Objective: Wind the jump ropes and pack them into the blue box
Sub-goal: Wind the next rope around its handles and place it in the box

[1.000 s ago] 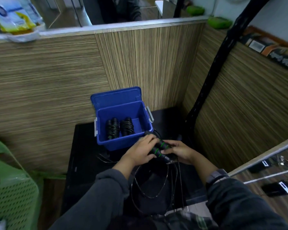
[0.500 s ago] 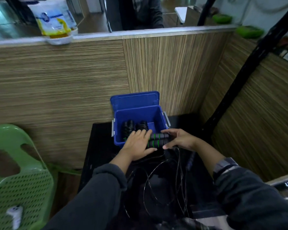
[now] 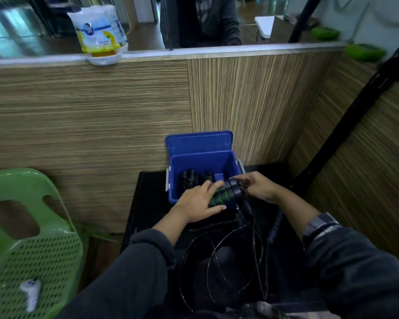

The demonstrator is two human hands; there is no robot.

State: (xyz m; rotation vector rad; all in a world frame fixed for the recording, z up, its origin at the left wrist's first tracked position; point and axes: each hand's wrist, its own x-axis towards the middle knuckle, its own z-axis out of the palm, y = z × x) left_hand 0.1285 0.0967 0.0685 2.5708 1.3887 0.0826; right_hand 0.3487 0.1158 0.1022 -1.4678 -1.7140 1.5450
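Note:
An open blue box point(image 3: 174, 196) stands on a black table point(image 3: 148, 203), its lid propped against the wooden wall. Two wound black jump ropes point(image 3: 195, 178) lie inside it. My left hand point(image 3: 197, 202) wraps a pair of black handles with green rings point(image 3: 227, 194) at the box's front right corner. My right hand point(image 3: 257, 186) pinches the far end of those handles, where the cord leaves them. The thin black cord point(image 3: 226, 256) hangs in loose loops over the table toward my lap.
A green plastic chair point(image 3: 32, 226) stands at the left with a small white device point(image 3: 31, 291) on its seat. Wooden partition walls close in the back and right. A black pole point(image 3: 346, 125) leans at the right. A bag point(image 3: 99, 31) sits on the ledge above.
The view has tilted up and left. Both hands have carried the handles up from the table to the box's front edge; the cord trails lower.

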